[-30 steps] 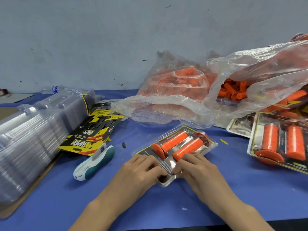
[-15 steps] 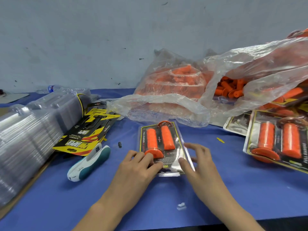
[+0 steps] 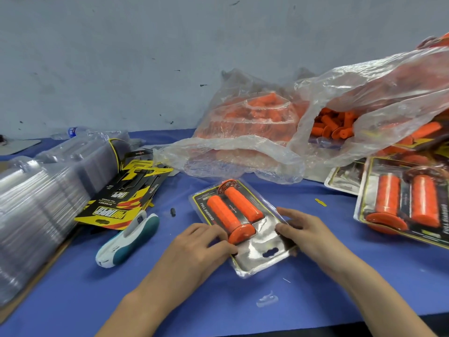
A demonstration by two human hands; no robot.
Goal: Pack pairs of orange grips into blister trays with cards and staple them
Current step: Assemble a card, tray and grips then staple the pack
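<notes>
Blister pack (image 3: 255,261) with two orange grips (image 3: 221,215) lies flat on the blue counter (image 3: 328,300), front centre. It has swung since half a second ago: the far end now leans left, the hang-hole end points toward the right hand (image 3: 308,233). Left hand (image 3: 201,246): fingers curled onto the pack's left edge. Right hand: fingers and thumb clamped on the right edge, earlier spread apart beside it. Stapler (image 3: 127,237) is unmoved at left.

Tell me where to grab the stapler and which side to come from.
Take the stapler across its teal middle, coming from above, likely with the left hand, which is nearest though busy on the pack. It lies flat and slanted with both long sides free; its far end sits close to the cards.
</notes>
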